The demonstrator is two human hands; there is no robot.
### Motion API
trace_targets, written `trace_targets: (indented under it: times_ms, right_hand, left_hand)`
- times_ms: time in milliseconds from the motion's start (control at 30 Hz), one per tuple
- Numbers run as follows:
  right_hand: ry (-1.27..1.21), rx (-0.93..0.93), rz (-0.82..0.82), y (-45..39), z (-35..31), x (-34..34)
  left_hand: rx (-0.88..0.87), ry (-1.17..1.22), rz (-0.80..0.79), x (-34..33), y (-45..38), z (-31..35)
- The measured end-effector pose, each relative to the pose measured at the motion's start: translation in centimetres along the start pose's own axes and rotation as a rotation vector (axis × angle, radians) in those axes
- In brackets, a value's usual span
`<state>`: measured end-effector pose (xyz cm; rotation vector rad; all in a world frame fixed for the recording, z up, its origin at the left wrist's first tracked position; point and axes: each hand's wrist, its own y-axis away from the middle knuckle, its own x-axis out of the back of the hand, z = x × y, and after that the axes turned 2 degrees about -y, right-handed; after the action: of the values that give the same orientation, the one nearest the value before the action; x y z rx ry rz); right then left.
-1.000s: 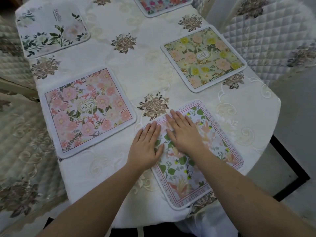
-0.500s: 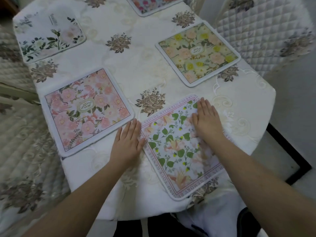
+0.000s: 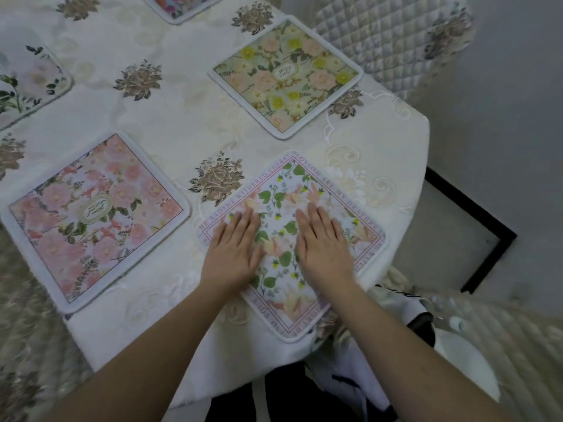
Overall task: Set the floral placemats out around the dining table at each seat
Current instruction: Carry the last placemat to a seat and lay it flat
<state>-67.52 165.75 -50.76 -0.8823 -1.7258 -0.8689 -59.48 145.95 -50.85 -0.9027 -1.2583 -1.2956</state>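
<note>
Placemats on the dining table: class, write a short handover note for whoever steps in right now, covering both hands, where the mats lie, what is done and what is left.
Left hand and right hand: both flat, fingers straight, pressing on the near placemat.
Pink placemat lies to its left, yellow placemat beyond it. Two more mats show partly at the far and left edges.
Done: five mats lie on the tablecloth.
Left: lift the hands; check seats out of view.

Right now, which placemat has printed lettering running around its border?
The green-leaf placemat under both hands, nearest the table's end. The pink placemat and yellow-flowered placemat have plain pale borders.
</note>
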Motion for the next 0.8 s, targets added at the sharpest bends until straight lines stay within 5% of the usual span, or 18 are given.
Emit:
trace_targets:
  times_ms: [400, 533, 667, 800]
  right_hand:
    - [-0.059, -0.425, 0.059, 0.6, 7.7, 2.9]
    - [-0.159, -0.377, 0.203, 2.4, 2.4, 3.1]
    - [-0.237, -0.157, 0.071, 3.0, -5.3, 0.9]
    - [-0.153, -0.206, -0.002, 4.0, -8.9, -1.9]
  left_hand:
    - [0.042, -0.03, -0.052, 1.9, -1.5, -6.7]
    - [-0.036, -0.033, 0.04, 2.7, -2.5, -5.7]
    - [-0.16, 0.018, 0.013, 1.9, -3.7, -1.9]
    - [-0.216, 0.001, -0.054, 1.2, -3.4, -1.1]
